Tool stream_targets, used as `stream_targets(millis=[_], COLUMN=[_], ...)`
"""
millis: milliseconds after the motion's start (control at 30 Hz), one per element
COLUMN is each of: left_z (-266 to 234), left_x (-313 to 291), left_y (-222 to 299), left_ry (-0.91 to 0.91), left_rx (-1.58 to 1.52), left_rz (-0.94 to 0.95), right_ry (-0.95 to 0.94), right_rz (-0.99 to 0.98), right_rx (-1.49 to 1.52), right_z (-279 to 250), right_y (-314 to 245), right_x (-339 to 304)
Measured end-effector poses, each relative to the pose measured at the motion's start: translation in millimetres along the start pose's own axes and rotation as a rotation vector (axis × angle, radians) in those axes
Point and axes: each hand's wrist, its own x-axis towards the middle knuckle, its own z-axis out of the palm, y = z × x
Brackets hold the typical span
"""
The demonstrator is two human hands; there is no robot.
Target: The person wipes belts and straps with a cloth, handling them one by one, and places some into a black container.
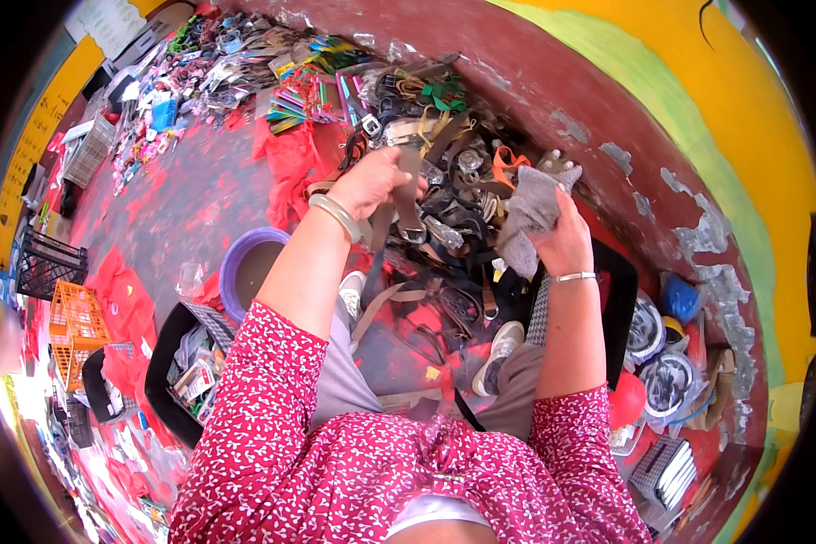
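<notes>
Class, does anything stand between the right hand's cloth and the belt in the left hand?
Nothing visible does. The cloth in the right hand and the belt in the left hand are apart; the pile seen between seems to lie below.

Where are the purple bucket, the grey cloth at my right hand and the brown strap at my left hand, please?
Purple bucket (228,279): head view, left side of its rim.
Grey cloth (528,216): head view, middle.
Brown strap (407,204): head view, hanging part.
</notes>
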Motion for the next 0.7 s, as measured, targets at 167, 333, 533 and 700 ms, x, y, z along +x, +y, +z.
stream_targets(millis=[167, 333, 533, 700], left_z=[31, 62, 68, 48], left_x=[-6, -13, -28, -25], left_y=[1, -16, -5, -1], left_ry=[-0.291, -0.540, -0.235, -0.037], left_rx=[0.472, 1.003, 1.370, 1.474], left_rz=[-0.096, -0.092, 0.092, 0.347], right_ry=[-0.233, -0.379, -0.541, -0.707], right_rz=[-0.059, 0.029, 0.503, 0.377], right_rx=[-0.053, -0.691, -0.329, -0.302], right_z=[-3, 8, 8, 12], right_y=[-3, 31, 68, 54], right_x=[-1, -10, -14, -18])
